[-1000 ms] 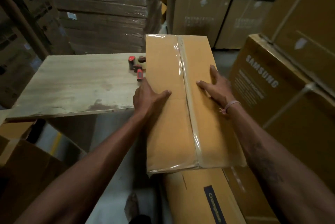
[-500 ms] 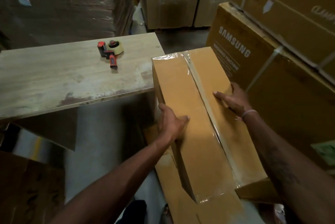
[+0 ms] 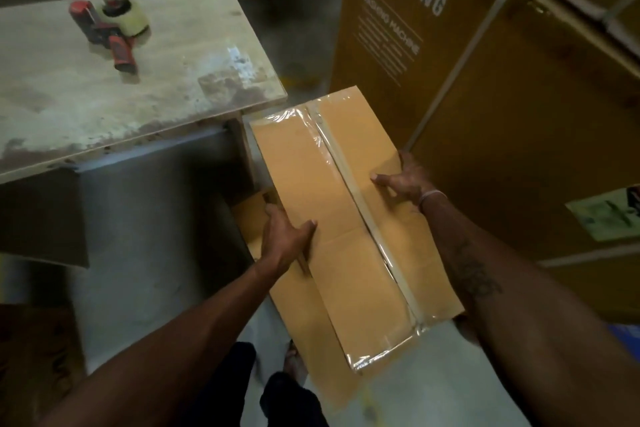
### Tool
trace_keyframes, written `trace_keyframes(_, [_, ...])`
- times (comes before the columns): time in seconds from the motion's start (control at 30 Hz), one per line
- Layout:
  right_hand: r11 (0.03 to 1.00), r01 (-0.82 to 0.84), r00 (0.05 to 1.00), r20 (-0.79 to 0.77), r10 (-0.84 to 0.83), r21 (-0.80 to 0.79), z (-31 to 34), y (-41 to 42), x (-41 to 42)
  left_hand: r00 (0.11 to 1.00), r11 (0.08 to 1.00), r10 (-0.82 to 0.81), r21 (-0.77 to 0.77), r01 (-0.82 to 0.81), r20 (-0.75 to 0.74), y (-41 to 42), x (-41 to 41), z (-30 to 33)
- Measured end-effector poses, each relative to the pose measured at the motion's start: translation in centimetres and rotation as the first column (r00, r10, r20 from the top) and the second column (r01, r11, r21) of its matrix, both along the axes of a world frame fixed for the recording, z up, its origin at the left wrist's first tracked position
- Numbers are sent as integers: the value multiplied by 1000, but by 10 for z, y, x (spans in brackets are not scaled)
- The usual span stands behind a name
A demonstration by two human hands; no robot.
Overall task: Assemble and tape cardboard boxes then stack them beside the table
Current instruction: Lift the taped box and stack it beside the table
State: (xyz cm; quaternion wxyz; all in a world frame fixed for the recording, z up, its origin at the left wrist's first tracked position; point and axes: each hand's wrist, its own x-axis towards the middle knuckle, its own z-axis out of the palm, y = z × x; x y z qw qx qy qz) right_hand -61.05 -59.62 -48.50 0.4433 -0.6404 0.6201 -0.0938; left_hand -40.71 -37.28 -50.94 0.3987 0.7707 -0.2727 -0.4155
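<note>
I see my left hand (image 3: 287, 239) and right hand (image 3: 403, 181), fingers curled over the taped box's (image 3: 349, 232) long edges, holding it off the worktop's (image 3: 145, 94) right corner, close beside the Samsung carton (image 3: 398, 39).

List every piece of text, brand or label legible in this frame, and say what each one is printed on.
"SAMSUNG": on the large carton right of the table.
"WASHING MACHINE": below the brand on that carton, faint.
Smaller lines beneath it: too blurred to read.
Greenish label on the strapped carton at far right: unreadable.
Taped box and tape dispenser: no text visible.
</note>
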Motion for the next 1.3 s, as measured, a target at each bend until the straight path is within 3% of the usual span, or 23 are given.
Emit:
trace_keyframes(0.2, [997, -33, 999, -26, 34, 69, -77, -16, -7, 988, 1000, -22, 0, 23, -151, -11, 12, -84])
trace_keyframes(0.4, [995, -81, 968, -232, 91, 50, -167, -19, -3, 973, 1000, -8, -7, 6, -230, -23, 2, -169])
trace_keyframes(0.67, [991, -134, 930, -342, 130, 14, -261, -34, -6, 949, 998, -56, -31, 48, -310, -32, -9, -256])
trace_keyframes(0.93, [994, -101, 918, -381, 107, 36, -279, -51, -14, 957, 997, -73, -31, 67, -280, -40, -20, -271])
trace_keyframes(1.07, [989, -147, 879, -454, 146, 33, -269, -49, -20, 967, 996, -83, 7, 87, -242, -34, -38, -274])
trace_keyframes(1.3, [970, -233, 863, -444, 240, 71, -264, -33, -30, 983, 992, -92, 73, 105, -160, -9, -52, -272])
